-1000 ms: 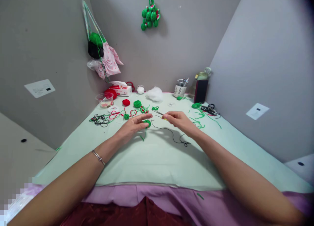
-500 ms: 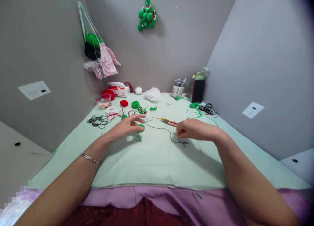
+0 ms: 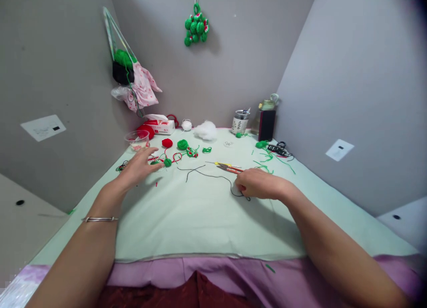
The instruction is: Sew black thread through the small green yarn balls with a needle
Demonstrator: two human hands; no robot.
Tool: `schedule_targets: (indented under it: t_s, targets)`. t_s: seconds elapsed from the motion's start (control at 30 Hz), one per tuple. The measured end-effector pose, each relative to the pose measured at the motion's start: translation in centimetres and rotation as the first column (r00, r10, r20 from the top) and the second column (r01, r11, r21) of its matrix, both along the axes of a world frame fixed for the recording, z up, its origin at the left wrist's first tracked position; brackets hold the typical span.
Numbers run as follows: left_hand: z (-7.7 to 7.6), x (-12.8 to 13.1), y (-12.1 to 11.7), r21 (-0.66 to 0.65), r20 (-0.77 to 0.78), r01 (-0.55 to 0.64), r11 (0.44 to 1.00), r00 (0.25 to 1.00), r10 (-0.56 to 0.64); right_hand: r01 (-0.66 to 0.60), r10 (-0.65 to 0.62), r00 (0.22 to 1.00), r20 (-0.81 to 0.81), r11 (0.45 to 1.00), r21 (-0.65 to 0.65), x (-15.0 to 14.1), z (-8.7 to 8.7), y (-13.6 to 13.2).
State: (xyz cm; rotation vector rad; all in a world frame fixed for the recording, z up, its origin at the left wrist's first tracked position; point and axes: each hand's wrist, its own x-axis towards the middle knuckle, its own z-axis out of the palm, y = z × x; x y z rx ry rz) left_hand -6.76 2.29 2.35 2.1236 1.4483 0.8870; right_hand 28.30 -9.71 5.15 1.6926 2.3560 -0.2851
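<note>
My left hand (image 3: 142, 163) is open over the left side of the mat, thumb and fingers apart. A small green piece (image 3: 155, 163) shows by its thumb, and a green crocheted ball (image 3: 167, 162) lies just beyond. My right hand (image 3: 258, 182) is closed, fingers curled down beside a black strand of yarn (image 3: 213, 176); what it holds, if anything, is hidden. Thread snips with orange handles (image 3: 227, 168) point left from behind that hand, so I cannot tell whether it touches them. A yellow-handled crochet hook (image 3: 217, 164) lies alongside the snips.
Red yarn (image 3: 167, 143), green yarn (image 3: 182, 144) and white stuffing (image 3: 205, 130) lie farther back. A clear bowl (image 3: 137, 141) and tissue pack (image 3: 162, 125) stand back left. At back right are a pen jar (image 3: 240, 122), a phone (image 3: 267, 126) and a black hair clip (image 3: 277, 150).
My left hand has moved left and away from the middle, and the green piece at its fingers now shows farther left. The right hand, snips and hook stay nearly in place.
</note>
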Motion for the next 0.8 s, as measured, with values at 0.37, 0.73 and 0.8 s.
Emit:
schedule_targets:
  t_s: [0.37,0.73,0.8]
  targets:
    - [1.0,11.3,-7.7,-0.234,0.631,0.752,0.616,0.600,-0.492,0.051,-0.030,0.172,-0.985,0.998,-0.022,-1.6,1.8,-0.1]
    - [-1.1,9.6,-4.2,-0.400,0.655,0.716,0.572,0.660,-0.368,0.335,0.061,-0.606,-0.793,0.924,-0.185,4.9,3.3,2.1]
    - [-1.4,8.1,-2.9,-0.446,0.615,0.667,0.597,0.713,-0.336,0.367,0.084,-0.665,-0.742,0.902,-0.227,6.4,3.3,2.5]
